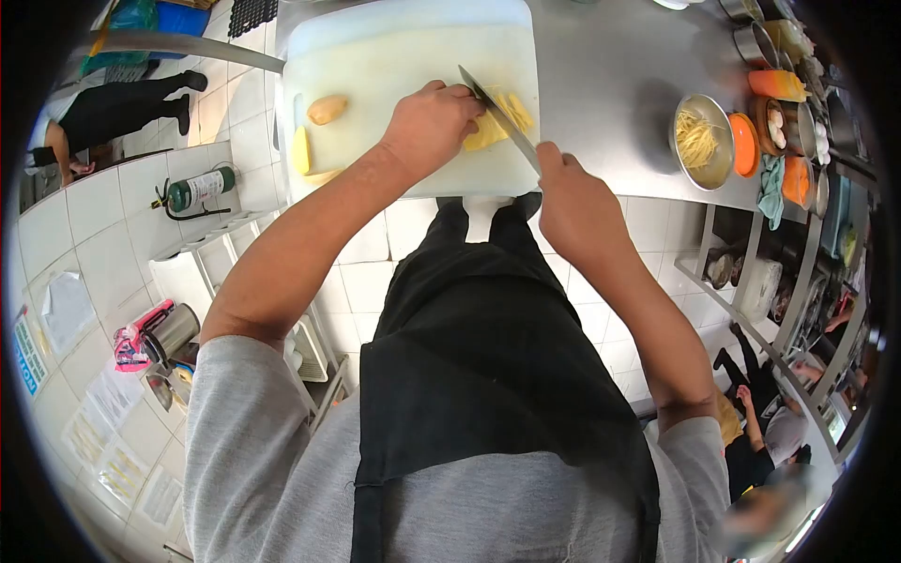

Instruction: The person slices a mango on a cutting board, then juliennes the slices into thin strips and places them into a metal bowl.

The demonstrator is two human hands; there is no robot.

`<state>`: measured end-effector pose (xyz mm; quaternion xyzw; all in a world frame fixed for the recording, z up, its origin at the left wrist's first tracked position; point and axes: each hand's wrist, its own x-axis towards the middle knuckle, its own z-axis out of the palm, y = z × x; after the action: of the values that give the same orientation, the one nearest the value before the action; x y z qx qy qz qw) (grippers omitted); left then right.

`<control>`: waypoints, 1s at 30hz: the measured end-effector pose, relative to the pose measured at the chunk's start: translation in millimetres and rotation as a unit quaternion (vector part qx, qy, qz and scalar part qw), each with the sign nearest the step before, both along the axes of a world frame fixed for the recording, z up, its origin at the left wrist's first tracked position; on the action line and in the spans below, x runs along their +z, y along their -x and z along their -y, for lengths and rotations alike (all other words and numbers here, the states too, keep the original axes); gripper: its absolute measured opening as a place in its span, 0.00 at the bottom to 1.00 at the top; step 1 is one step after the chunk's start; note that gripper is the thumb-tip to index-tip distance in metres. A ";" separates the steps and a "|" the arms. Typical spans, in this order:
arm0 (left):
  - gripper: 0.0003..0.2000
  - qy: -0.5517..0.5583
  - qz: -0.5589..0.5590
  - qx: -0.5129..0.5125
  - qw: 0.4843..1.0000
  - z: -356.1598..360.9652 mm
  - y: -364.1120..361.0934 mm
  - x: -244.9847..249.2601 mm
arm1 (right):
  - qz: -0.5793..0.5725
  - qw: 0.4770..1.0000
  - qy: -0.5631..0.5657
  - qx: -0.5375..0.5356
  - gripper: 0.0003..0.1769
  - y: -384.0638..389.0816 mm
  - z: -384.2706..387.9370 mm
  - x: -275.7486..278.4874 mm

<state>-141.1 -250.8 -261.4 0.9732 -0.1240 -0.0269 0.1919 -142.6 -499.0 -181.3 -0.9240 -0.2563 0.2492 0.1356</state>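
My right hand [574, 192] is closed round the handle of a kitchen knife [507, 122], whose blade slants up and left over the cutting board [375, 52]. Beneath the blade lie yellow potato slices [486, 134], with cut strips [518, 108] on its right side. My left hand [436, 122] presses bent fingertips onto the slices, right beside the blade. An unpeeled potato [328, 110] rests on the board's left part, and a pale yellow piece [301, 150] lies at its left edge.
A metal bowl [683, 174] of thin yellow strips stands on the steel counter [601, 56] to the right. Past it are an orange lid [744, 145], several containers and a green cloth [771, 188]. A fire extinguisher [202, 188] is at left. Other people stand at both sides.
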 end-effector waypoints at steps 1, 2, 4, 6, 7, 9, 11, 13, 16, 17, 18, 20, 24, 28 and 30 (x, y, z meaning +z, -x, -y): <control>0.12 0.003 0.000 0.001 1.000 -0.5 0.9 -1.8 | -0.003 1.000 0.003 -0.002 0.17 4.4 2.8 4.9; 0.12 0.006 0.000 0.001 1.000 -0.6 1.0 -2.9 | -0.006 1.000 0.006 -0.005 0.17 6.4 4.3 6.8; 0.11 0.011 -0.012 0.008 1.000 0.4 0.5 -1.0 | 0.004 1.000 0.004 -0.001 0.16 1.7 -3.3 -19.8; 0.11 0.018 -0.013 0.017 1.000 2.4 -0.6 1.1 | 0.012 1.000 0.006 -0.001 0.16 -1.8 -8.9 -28.2; 0.11 0.020 -0.009 0.023 0.999 1.7 0.3 1.3 | 0.014 1.000 0.008 -0.001 0.16 -3.2 -12.6 -27.7; 0.10 0.021 -0.002 0.027 0.999 3.0 3.3 1.1 | 0.016 1.000 0.015 0.000 0.15 -3.4 -14.8 -25.8; 0.10 0.018 0.005 0.023 1.000 3.0 6.0 0.9 | 0.018 1.000 0.023 0.005 0.15 -1.9 -15.7 -24.7; 0.10 0.001 -0.010 0.015 1.000 2.1 2.6 2.4 | 0.026 0.999 0.023 0.010 0.15 -2.3 -14.8 -22.7; 0.10 0.001 0.002 0.005 1.000 1.1 1.7 1.1 | 0.013 1.000 0.004 0.002 0.15 1.4 -7.1 0.4; 0.10 0.004 0.012 0.002 1.000 0.0 2.8 0.3 | 0.004 1.000 -0.006 -0.001 0.15 3.0 -4.7 6.5; 0.10 -0.001 0.006 0.006 1.000 -1.0 3.0 0.9 | 0.004 1.000 -0.005 -0.002 0.16 3.2 -4.6 3.0; 0.11 -0.009 -0.005 0.007 1.000 0.8 2.8 2.4 | 0.003 1.000 0.000 -0.009 0.16 7.2 -1.9 -8.9; 0.12 -0.002 -0.003 0.010 1.000 1.9 3.5 -1.2 | 0.008 1.000 -0.011 -0.001 0.16 0.0 -7.9 -17.8; 0.12 0.004 0.010 0.008 1.000 -1.7 3.7 -1.5 | 0.014 1.000 -0.021 -0.002 0.15 3.4 -1.9 -4.9; 0.11 0.010 0.003 0.006 1.000 0.3 6.7 -0.3 | 0.011 1.000 -0.011 -0.002 0.14 8.4 -2.1 -12.7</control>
<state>-147.8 -251.1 -261.7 0.9721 -0.1194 -0.0217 0.2009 -150.9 -496.9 -194.0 -0.9258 -0.2585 0.2356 0.1433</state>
